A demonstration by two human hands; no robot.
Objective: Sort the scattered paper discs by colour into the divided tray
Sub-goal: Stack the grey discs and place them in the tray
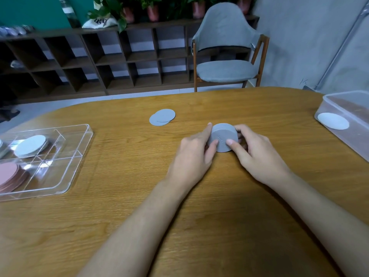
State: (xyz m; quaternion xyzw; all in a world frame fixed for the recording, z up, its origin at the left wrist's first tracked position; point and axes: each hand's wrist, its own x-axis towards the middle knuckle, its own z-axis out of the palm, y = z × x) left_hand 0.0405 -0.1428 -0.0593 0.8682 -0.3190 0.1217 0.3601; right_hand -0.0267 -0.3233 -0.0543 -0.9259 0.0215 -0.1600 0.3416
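Left hand (191, 154) and right hand (257, 154) pinch the grey disc stack (224, 138); loose grip could spill it short of the nine-o'clock tray (80, 156)

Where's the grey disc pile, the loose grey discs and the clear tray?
Grey paper disc pile (223, 138): head view, top face.
Loose grey paper discs (164, 115): head view, upper disc.
Clear divided plastic tray (81, 154): head view, right wall.

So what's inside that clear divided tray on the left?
White discs are piled in a far compartment of the tray, pink discs in a near one. Each pile covers its lower discs, and the tray's left part is out of view.
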